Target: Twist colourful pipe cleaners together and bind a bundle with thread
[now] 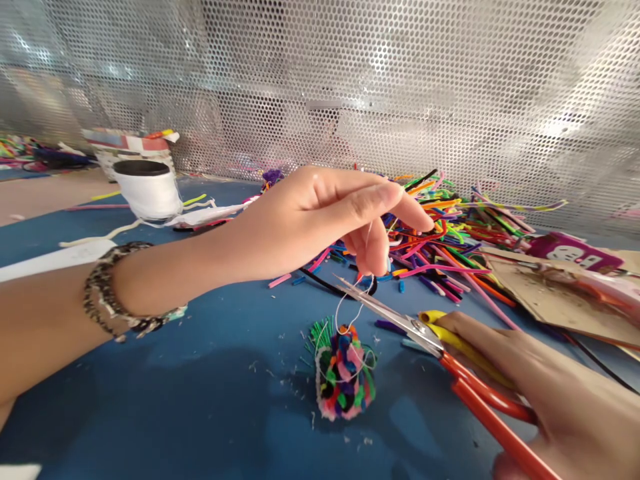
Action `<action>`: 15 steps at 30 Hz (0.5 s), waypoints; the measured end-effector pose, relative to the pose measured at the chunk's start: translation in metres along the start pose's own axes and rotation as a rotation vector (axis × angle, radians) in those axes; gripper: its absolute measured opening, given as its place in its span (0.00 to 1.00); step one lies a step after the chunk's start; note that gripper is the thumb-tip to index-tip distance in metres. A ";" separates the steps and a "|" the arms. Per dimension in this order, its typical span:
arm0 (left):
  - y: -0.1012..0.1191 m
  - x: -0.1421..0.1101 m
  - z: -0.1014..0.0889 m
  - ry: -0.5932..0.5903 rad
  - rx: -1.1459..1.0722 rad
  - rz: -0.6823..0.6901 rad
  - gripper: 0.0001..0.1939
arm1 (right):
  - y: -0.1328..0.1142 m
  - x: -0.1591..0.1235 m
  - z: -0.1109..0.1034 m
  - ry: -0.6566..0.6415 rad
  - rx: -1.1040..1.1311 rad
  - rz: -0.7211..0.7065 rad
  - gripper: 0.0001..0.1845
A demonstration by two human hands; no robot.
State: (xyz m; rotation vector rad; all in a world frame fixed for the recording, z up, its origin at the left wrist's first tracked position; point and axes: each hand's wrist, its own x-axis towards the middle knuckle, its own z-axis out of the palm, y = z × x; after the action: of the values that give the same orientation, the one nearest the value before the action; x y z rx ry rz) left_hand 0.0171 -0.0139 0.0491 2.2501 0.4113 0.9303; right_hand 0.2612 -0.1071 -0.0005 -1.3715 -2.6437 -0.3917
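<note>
My left hand [320,220] hovers above the blue table, its thumb and fingers pinched on a thin white thread [350,303]. The thread runs down to a small multicoloured pompom [345,380] resting on the table. My right hand [555,393] grips scissors [450,353] with orange and yellow handles. Their blades are slightly apart around the thread just below my left fingers. A beaded bracelet [115,293] sits on my left wrist.
A heap of coloured pipe-cleaner pieces [445,227] lies behind the hands. A spool of white thread [147,187] stands at the back left. Cardboard [545,293] and a purple packet [570,253] lie at right. Perforated metal mesh [350,80] walls off the back. Small clippings dot the blue table [200,400].
</note>
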 end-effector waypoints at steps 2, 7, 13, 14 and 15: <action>0.001 0.001 -0.002 0.017 -0.022 -0.001 0.14 | 0.000 0.001 0.000 0.005 0.011 -0.003 0.59; -0.001 0.007 -0.016 0.128 -0.060 0.053 0.15 | 0.002 0.002 0.003 -0.008 0.013 0.044 0.46; -0.030 0.006 -0.037 -0.200 0.761 -0.125 0.22 | 0.012 0.001 0.010 -0.048 -0.111 0.132 0.37; -0.034 0.003 -0.039 -0.295 0.855 -0.189 0.24 | 0.014 0.001 0.010 -0.042 -0.144 0.157 0.34; -0.036 0.000 -0.040 -0.374 0.888 -0.220 0.23 | 0.017 0.001 0.009 -0.033 -0.170 0.179 0.31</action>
State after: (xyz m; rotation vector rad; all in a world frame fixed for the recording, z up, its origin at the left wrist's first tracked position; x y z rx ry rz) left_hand -0.0130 0.0311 0.0460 2.9894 1.0174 0.1799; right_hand 0.2742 -0.0943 -0.0064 -1.6627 -2.5351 -0.5868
